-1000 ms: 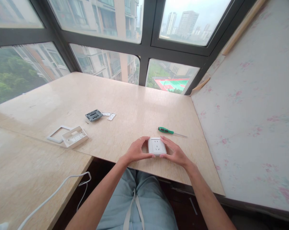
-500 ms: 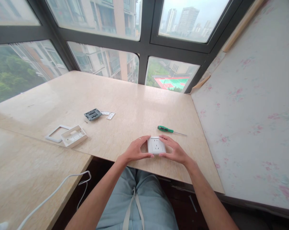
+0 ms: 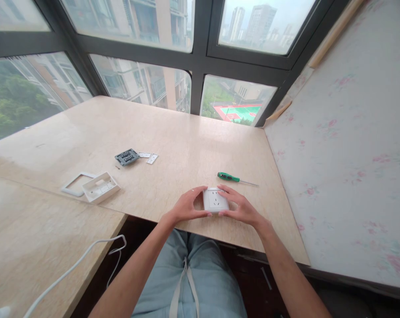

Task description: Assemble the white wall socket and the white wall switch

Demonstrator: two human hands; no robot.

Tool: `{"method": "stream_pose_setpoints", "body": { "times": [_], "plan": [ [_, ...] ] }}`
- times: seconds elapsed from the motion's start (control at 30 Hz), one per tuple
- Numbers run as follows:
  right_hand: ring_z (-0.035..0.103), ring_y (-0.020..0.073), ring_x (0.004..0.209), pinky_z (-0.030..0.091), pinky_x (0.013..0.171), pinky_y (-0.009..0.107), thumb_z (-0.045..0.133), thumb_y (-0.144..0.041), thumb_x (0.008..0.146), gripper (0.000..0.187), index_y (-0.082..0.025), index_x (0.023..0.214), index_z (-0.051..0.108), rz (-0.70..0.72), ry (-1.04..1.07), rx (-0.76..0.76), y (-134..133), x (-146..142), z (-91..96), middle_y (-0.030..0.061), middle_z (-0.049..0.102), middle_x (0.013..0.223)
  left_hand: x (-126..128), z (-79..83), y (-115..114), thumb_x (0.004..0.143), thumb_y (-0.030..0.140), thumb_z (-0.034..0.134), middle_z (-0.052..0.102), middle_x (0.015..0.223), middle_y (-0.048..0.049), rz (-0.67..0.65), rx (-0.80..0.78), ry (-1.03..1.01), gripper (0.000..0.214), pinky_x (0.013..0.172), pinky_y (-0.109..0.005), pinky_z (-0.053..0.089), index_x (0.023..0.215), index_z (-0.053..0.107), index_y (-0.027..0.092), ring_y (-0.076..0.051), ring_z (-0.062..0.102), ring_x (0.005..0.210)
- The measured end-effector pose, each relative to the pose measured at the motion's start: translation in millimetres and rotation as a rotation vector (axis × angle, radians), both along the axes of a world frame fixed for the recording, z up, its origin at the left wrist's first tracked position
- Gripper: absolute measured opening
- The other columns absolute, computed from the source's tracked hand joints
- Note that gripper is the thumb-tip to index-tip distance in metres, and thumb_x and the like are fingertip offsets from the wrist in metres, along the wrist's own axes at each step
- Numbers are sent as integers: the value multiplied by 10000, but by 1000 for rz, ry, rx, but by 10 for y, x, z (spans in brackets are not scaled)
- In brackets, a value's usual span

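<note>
Between my two hands is a white wall socket (image 3: 215, 200), its slotted face turned up, near the front edge of the table. My left hand (image 3: 188, 205) grips its left side, thumb at the near edge and fingers at the far edge. On the other side my right hand (image 3: 240, 206) holds it the same way, fingertips over the far right corner. Just beyond the socket lies a screwdriver (image 3: 229, 177) with a green and black handle, its shaft pointing right. The underside of the socket is hidden.
To the left lie a white mounting box (image 3: 102, 189), a white frame (image 3: 74, 191), a grey socket back plate (image 3: 127, 157) and small white cover pieces (image 3: 152, 158). A white cable (image 3: 77, 265) crosses the lower left tabletop. Windows (image 3: 173, 88) stand behind, a papered wall (image 3: 345, 168) on the right.
The view has shifted very slightly. Both hands keep their hold on the socket, and the right fingers have edged a little further left along its far side.
</note>
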State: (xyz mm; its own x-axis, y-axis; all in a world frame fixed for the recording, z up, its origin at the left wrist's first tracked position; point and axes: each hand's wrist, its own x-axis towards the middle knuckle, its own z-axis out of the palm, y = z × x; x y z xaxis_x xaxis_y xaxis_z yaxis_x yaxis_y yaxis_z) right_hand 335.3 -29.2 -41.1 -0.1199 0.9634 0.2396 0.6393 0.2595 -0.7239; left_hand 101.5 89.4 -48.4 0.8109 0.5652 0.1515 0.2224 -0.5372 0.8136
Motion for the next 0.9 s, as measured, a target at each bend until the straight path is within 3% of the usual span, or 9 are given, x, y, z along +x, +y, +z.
{"method": "stream_pose_setpoints", "body": {
  "times": [0.43, 0.67, 0.9],
  "plan": [
    [481, 324, 1366, 403, 1125, 547, 800, -424, 767, 684, -307, 1394, 555, -11, -37, -9, 16, -9, 26, 112, 522, 1470, 14, -47, -20, 714, 465, 769, 520, 1455, -131, 13, 68, 43, 839, 1121, -501, 402, 1438, 417, 230, -323, 504, 1331],
    [449, 318, 1394, 367, 1152, 545, 783, -433, 785, 688, -296, 1412, 534, 18, -52, -38, 19, 20, 28, 112, 491, 1498, 14, -23, -32, 772, 474, 717, 431, 1523, -171, -52, 112, 82, 857, 1157, -502, 357, 1484, 335, 187, -320, 431, 1397],
    [332, 305, 1463, 324, 1175, 536, 765, -456, 798, 771, -313, 1479, 433, -59, 172, -92, -58, -59, -143, 93, 357, 1585, 19, -6, -45, 742, 464, 741, 497, 1468, -161, -9, 56, 75, 837, 1123, -518, 394, 1453, 379, 209, -336, 491, 1342]
  ]
}}
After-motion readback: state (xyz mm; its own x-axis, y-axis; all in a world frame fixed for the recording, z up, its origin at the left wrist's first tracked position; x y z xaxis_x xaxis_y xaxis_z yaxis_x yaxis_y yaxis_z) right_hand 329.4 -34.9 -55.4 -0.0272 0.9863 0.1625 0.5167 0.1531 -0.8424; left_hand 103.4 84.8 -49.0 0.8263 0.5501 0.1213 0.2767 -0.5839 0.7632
